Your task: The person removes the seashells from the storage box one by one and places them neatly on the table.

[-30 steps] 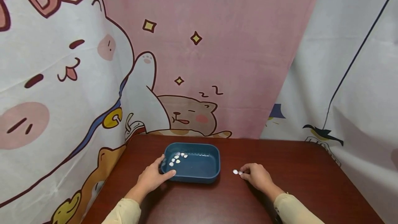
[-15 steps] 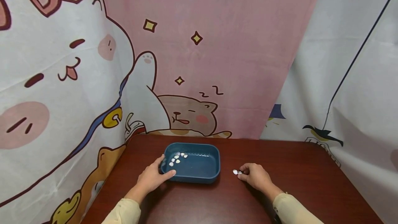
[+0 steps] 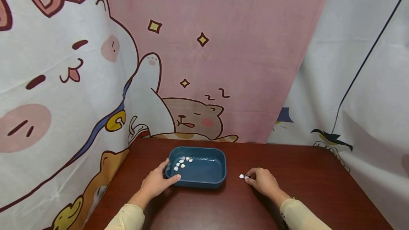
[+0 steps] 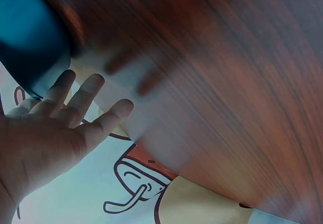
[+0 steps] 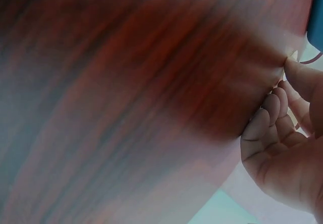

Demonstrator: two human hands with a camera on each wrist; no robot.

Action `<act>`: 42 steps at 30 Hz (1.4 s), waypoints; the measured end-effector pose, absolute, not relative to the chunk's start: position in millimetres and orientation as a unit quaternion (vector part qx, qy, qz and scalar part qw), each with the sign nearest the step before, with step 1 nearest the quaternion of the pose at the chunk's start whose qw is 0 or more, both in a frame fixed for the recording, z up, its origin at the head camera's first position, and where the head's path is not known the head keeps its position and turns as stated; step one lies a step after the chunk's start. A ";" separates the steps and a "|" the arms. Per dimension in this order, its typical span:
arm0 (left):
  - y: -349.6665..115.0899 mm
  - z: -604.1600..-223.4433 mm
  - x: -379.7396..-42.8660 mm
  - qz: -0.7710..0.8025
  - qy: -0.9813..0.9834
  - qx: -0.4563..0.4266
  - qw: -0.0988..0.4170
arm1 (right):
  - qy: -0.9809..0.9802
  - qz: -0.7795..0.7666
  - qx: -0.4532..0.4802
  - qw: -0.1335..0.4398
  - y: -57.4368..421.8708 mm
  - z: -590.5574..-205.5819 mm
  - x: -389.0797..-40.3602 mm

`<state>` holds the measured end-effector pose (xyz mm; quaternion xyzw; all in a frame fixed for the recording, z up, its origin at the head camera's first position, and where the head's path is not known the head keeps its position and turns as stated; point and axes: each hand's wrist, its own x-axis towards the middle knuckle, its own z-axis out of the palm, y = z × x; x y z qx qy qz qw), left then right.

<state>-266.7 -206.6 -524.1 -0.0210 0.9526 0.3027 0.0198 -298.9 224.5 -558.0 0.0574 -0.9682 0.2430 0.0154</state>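
A blue rectangular baking dish (image 3: 204,184) stands on the table, with several small white shells (image 3: 183,165) toward its left end. My left hand (image 3: 156,183) rests at the dish's left end, thumb over the near corner and fingertips at the left rim. In the left wrist view its fingers (image 4: 81,103) are spread and fairly straight beside the dish wall. Right of the dish, my right hand (image 3: 263,182) pinches a small white shell (image 3: 246,177) between thumb and fingertips, close over the tabletop. Another white shell (image 3: 241,176) lies just left of those fingertips.
The dark red-brown wooden table (image 3: 204,210) carries the dish and shells. A pink and white cartoon curtain (image 3: 249,63) hangs along its back and sides, close to the table edges.
My right thumb and fingertips shift very slightly left around the shell at their tips. The left hand, the dish and the shells inside it stay in place.
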 end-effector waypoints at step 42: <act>-208.2 -522.2 -265.0 0.308 0.951 -0.022 0.027 | -0.966 0.237 0.102 0.018 222.8 -552.5 -294.7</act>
